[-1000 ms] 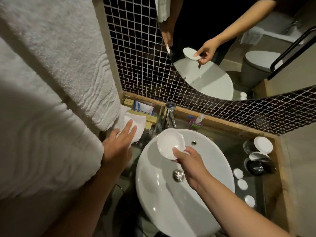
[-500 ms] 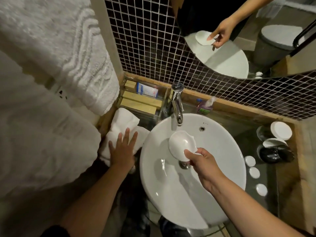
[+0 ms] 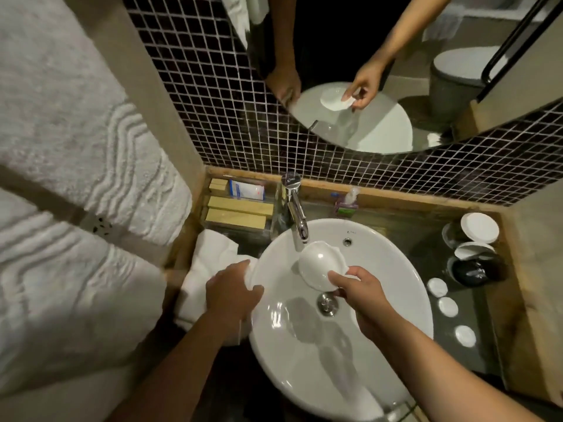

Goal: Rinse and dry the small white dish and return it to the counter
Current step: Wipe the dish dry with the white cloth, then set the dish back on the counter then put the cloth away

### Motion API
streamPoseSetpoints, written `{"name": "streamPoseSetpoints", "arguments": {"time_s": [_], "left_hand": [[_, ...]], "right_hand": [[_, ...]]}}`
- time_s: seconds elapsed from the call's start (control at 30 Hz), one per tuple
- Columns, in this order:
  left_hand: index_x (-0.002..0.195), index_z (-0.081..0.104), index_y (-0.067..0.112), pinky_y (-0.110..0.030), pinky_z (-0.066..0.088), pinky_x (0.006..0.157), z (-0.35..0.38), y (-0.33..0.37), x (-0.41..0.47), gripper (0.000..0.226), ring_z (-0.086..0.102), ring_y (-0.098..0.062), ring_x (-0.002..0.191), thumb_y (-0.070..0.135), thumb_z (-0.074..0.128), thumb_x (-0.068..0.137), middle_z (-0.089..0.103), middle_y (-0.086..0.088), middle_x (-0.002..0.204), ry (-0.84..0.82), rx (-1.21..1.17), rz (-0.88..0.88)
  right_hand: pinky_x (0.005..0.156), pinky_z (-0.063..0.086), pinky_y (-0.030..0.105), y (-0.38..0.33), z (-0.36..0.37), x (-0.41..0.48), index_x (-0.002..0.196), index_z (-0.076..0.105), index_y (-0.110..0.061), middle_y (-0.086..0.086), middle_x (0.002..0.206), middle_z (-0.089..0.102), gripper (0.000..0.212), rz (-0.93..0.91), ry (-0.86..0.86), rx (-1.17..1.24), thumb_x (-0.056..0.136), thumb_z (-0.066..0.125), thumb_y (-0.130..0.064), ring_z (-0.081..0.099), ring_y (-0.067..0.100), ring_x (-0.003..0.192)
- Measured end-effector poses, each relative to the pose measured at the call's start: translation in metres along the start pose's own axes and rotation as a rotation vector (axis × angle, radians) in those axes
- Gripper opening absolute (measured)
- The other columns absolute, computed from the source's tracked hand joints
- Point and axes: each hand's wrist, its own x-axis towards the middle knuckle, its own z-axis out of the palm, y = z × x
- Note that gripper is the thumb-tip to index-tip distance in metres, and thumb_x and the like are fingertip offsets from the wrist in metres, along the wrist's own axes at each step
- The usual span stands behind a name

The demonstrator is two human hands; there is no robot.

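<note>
While the right hand [image 3: 364, 295] pinches the dish [image 3: 320, 266] by its rim, holding it tilted over the basin [image 3: 396, 300] right under the tap [image 3: 297, 217], the left hand [image 3: 233, 295] has changed: a second ago it lay flat and open on the towel [image 3: 210, 263], now it's closed on a fold of it at the basin's left edge. The dish sits much where it did, a touch closer to the spout. Read: rinse looks about done or skipped, drying is next, towel coming over to the dish.

Can't make out any water stream from the tap; the dish has a gloss spot, but wet or just glazed, can't tell. The left hand's fingertips are buried in towel. Bench [image 3: 426, 263] space for the return lies right of the basin, near the small lids [image 3: 447, 306] and jars [image 3: 475, 236]; the exact spot is unclear. Lower basin rim is cut off by the frame.
</note>
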Motion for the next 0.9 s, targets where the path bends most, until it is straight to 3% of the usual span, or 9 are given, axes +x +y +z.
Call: {"name": "streamPoseSetpoints", "arguments": {"time_s": [0.03,0.1,0.2,0.33,0.43,0.5,0.67,0.8,0.9], "left_hand": [[0.137,0.053,0.029,-0.038,0.049,0.096,-0.008,0.019,-0.001,0.064,0.062,-0.017,0.108,0.05,0.071,0.079,0.065,0.004,0.126,0.036,-0.086,0.084],[0.137,0.054,0.033,-0.03,0.052,0.091,-0.023,0.062,-0.003,0.058,0.062,-0.007,0.1,0.044,0.071,0.082,0.065,0.011,0.121,-0.05,-0.26,0.208],[0.136,0.053,0.042,-0.033,0.058,0.085,-0.038,0.128,-0.002,0.049,0.067,-0.006,0.09,0.053,0.062,0.088,0.066,0.016,0.11,-0.26,-0.473,0.257],[0.126,0.066,0.033,-0.031,0.056,0.082,-0.037,0.198,0.006,0.034,0.065,-0.007,0.084,0.039,0.063,0.093,0.069,0.011,0.102,-0.152,-0.444,0.407],[0.106,0.071,0.029,-0.027,0.053,0.076,-0.027,0.237,0.018,0.02,0.065,-0.006,0.077,0.035,0.068,0.088,0.07,0.01,0.085,-0.123,-0.44,0.438],[0.1,0.071,0.022,-0.028,0.05,0.07,-0.013,0.26,0.026,0.015,0.065,-0.013,0.074,0.031,0.066,0.089,0.067,0.008,0.077,-0.125,-0.38,0.481],[0.094,0.065,0.018,-0.028,0.043,0.066,0.023,0.316,0.051,0.008,0.063,-0.022,0.078,0.021,0.059,0.089,0.069,-0.002,0.084,-0.165,-0.276,0.455],[0.074,0.064,0.02,-0.028,0.043,0.061,0.055,0.341,0.079,0.011,0.062,-0.019,0.068,0.019,0.062,0.084,0.064,0.003,0.066,-0.153,-0.35,0.36],[0.078,0.064,0.022,-0.031,0.051,0.064,0.085,0.347,0.101,0.007,0.064,-0.019,0.071,0.024,0.061,0.084,0.066,0.002,0.074,-0.166,-0.297,0.334]], "right_hand": [[0.078,0.058,0.043,-0.005,-0.005,0.0,0.09,0.064,-0.008,0.015,0.089,0.073,0.019,-0.01,0.026,0.002,0.084,0.079,-0.018,0.072,0.026,0.076],[0.073,0.056,0.037,-0.016,-0.016,-0.003,0.094,0.066,-0.011,0.012,0.092,0.072,0.016,-0.047,0.062,-0.002,0.088,0.077,-0.02,0.07,0.026,0.08],[0.061,0.047,0.027,-0.038,-0.039,-0.007,0.077,0.062,-0.017,0.0,0.073,0.064,0.018,-0.15,0.101,-0.067,0.091,0.074,-0.02,0.062,0.017,0.068],[0.055,0.044,0.026,-0.066,-0.079,-0.007,0.073,0.059,-0.014,0.005,0.069,0.06,0.023,-0.258,0.18,-0.108,0.095,0.068,-0.014,0.056,0.017,0.062],[0.065,0.049,0.03,-0.083,-0.109,0.004,0.089,0.073,-0.011,0.004,0.084,0.072,0.016,-0.318,0.237,-0.174,0.099,0.061,-0.017,0.065,0.02,0.076],[0.063,0.044,0.026,-0.088,-0.125,0.014,0.091,0.072,-0.014,-0.001,0.084,0.07,0.017,-0.37,0.282,-0.249,0.099,0.058,-0.015,0.062,0.019,0.079],[0.064,0.042,0.016,-0.091,-0.161,0.05,0.108,0.07,-0.017,-0.003,0.095,0.068,0.015,-0.45,0.453,-0.364,0.096,0.061,-0.019,0.061,0.013,0.082],[0.084,0.055,0.041,-0.082,-0.179,0.09,0.118,0.062,-0.017,0.004,0.107,0.069,0.025,-0.449,0.576,-0.479,0.1,0.052,-0.031,0.064,0.023,0.095],[0.091,0.056,0.041,-0.07,-0.185,0.124,0.122,0.06,-0.016,0.007,0.114,0.068,0.03,-0.392,0.611,-0.748,0.105,0.045,-0.035,0.065,0.024,0.102]]}}
